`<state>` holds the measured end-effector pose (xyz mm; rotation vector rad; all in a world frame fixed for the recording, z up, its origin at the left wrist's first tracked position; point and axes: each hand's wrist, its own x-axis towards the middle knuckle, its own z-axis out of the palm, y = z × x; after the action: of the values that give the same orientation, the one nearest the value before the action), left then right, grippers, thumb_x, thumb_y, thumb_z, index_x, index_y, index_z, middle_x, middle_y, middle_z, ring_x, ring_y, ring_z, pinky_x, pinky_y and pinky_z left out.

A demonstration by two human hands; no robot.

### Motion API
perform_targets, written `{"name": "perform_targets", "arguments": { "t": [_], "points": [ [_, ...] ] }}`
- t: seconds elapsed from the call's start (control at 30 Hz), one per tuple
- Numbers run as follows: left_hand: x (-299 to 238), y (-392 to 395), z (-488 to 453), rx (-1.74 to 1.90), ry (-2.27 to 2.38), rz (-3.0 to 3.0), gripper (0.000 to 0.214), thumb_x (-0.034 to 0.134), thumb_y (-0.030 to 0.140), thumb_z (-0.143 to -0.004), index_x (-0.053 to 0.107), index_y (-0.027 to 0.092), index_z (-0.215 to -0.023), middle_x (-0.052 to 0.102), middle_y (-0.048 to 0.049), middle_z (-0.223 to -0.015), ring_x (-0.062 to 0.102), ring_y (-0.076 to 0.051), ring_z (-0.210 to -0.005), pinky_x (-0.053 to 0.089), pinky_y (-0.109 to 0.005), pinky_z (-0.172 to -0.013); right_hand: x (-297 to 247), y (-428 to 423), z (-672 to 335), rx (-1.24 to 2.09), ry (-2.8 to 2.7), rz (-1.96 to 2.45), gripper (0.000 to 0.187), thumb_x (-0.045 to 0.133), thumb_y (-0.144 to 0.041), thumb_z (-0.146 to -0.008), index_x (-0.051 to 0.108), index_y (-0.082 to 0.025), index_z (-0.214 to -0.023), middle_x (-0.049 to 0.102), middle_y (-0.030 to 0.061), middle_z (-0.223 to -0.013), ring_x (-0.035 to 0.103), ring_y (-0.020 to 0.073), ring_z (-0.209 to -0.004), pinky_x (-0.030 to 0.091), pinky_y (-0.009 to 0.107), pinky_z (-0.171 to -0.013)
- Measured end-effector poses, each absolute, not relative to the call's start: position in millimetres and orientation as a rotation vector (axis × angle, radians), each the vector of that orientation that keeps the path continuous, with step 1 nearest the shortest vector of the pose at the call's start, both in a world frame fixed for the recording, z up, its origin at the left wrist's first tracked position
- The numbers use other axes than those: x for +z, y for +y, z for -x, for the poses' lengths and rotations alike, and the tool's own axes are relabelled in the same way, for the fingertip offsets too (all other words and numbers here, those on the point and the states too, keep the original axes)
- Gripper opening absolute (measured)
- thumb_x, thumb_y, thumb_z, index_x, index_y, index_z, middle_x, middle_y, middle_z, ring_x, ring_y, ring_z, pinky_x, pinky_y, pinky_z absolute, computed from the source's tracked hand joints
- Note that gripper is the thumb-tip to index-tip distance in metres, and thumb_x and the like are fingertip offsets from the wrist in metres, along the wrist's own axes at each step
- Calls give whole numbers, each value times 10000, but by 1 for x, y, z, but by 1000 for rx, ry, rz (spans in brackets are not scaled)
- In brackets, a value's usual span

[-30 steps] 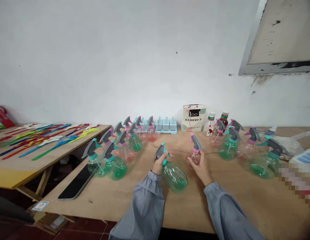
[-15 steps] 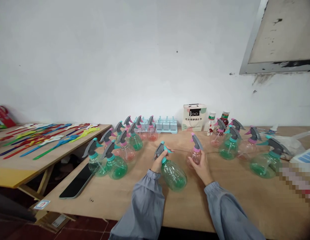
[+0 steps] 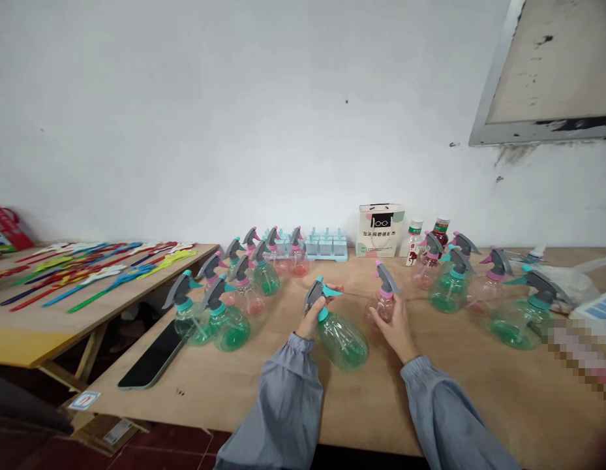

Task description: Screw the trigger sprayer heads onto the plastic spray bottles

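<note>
My left hand is closed around the grey and teal trigger head of a green spray bottle, which tilts with its round body toward the lower right. My right hand wraps the body of a pink spray bottle with a grey and pink head; this one stands nearly upright on the table, just right of the green one. The palm side of the right hand is hidden. Left of my hands stand several more spray bottles, among them a green bottle. Others stand to the right, including another green bottle.
A black phone lies at the table's left edge. Behind the bottles are a light-blue mould tray, a paper bag and a white bottle. The left table holds several colourful flat sticks.
My left fingers have loosened slightly around the green bottle's head, showing more of its teal trigger. The bottle's body has shifted a little. The right hand looks unchanged.
</note>
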<state>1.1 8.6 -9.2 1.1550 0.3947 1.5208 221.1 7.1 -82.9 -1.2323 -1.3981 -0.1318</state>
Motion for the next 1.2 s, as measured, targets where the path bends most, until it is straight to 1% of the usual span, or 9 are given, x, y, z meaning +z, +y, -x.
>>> {"name": "perform_targets", "arguments": {
  "t": [0.2, 0.3, 0.43, 0.5, 0.57, 0.67, 0.8, 0.9, 1.2],
  "points": [
    [-6, 4, -1, 1589, 616, -1250, 424, 724, 602, -693, 659, 195, -792, 663, -13, -680, 671, -172, -736, 521, -307, -765, -84, 8, -222, -113, -1413, 1239, 708, 566, -651, -830, 445, -146, -1311, 588, 152, -1134, 575, 292, -1058, 466, 495, -952],
    [2, 0, 8, 1606, 724, -1423, 435, 693, 589, -742, 684, 184, -900, 704, -28, -774, 669, -167, -770, 528, -308, -786, -85, 8, -223, -119, -1402, 1242, 713, 556, -667, -826, 451, -148, -1304, 590, 155, -1138, 577, 293, -1055, 465, 495, -949],
    [13, 0, 26, 1559, 936, -1725, 435, 718, 468, -764, 689, 167, -1077, 729, -75, -1050, 595, -110, -657, 506, -263, -657, -85, 9, -222, -121, -1400, 1249, 728, 539, -688, -825, 452, -138, -1294, 592, 167, -1134, 581, 299, -1045, 472, 497, -935],
    [12, 5, 31, 1596, 1060, -1779, 473, 724, 433, -756, 675, 159, -1138, 731, -71, -1022, 540, -88, -591, 484, -251, -615, -85, 9, -222, -126, -1400, 1248, 731, 540, -689, -825, 450, -136, -1295, 592, 167, -1128, 580, 299, -1042, 472, 497, -936],
    [7, 12, 31, 1640, 1175, -1801, 511, 730, 431, -739, 668, 144, -1157, 721, -42, -856, 530, -99, -571, 476, -254, -605, -86, 10, -223, -133, -1399, 1245, 731, 542, -688, -825, 448, -138, -1297, 592, 164, -1124, 580, 297, -1039, 470, 498, -938],
    [-8, 20, 26, 1756, 1311, -1832, 499, 733, 462, -714, 682, 140, -1093, 669, -23, -723, 597, -153, -635, 503, -290, -654, -86, 10, -223, -143, -1401, 1239, 732, 539, -694, -825, 449, -138, -1292, 594, 164, -1117, 583, 296, -1027, 475, 499, -927],
    [-37, 18, 26, 1990, 1521, -1927, 424, 688, 476, -729, 652, 177, -1027, 689, -71, -848, 664, -237, -839, 502, -417, -871, -86, 10, -223, -138, -1409, 1248, 732, 538, -702, -824, 453, -147, -1293, 599, 159, -1111, 589, 293, -1017, 487, 489, -910],
    [-60, 12, 32, 1984, 1640, -2108, 463, 643, 470, -738, 610, 174, -1093, 681, -125, -992, 652, -289, -987, 447, -477, -961, -87, 11, -224, -141, -1409, 1244, 737, 530, -711, -823, 453, -148, -1293, 600, 160, -1110, 592, 294, -1018, 493, 486, -902],
    [-59, 31, 57, 1606, 2110, -1985, 593, 592, 511, -830, 539, 170, -1311, 550, -181, -1237, 559, -333, -1147, 460, -481, -929, -85, 10, -222, -112, -1407, 1243, 717, 533, -689, -829, 445, -150, -1293, 587, 149, -1093, 577, 299, -1020, 483, 495, -909]
  ]
}}
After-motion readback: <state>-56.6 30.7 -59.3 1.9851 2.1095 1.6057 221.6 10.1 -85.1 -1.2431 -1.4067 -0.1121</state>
